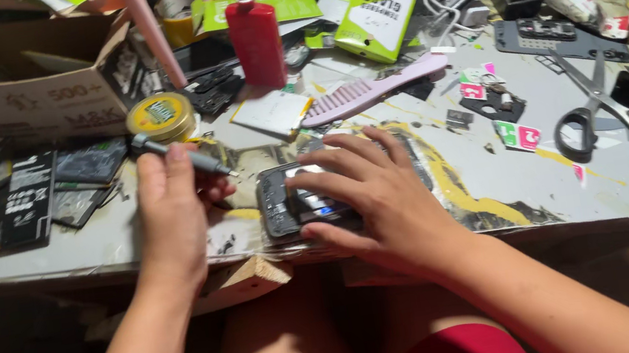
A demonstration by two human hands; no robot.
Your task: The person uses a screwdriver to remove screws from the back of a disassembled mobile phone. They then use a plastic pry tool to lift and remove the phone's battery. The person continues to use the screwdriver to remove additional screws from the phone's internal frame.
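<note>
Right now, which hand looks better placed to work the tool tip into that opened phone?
Probably the left hand: it holds the screwdriver, tip beside the phone. The right hand lies spread on the phone.

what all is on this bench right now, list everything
phone: one, black, back open, bench front edge
screwdriver: one, grey
tin: one, yellow, round, behind the screwdriver
bottle: one, red, rear centre
comb: one, pink, centre
scissors: one pair, black handles, right
cardboard box: one, brown, rear left
green packets: several, rear
left hand: holds the screwdriver
right hand: fingers spread on the phone
</note>
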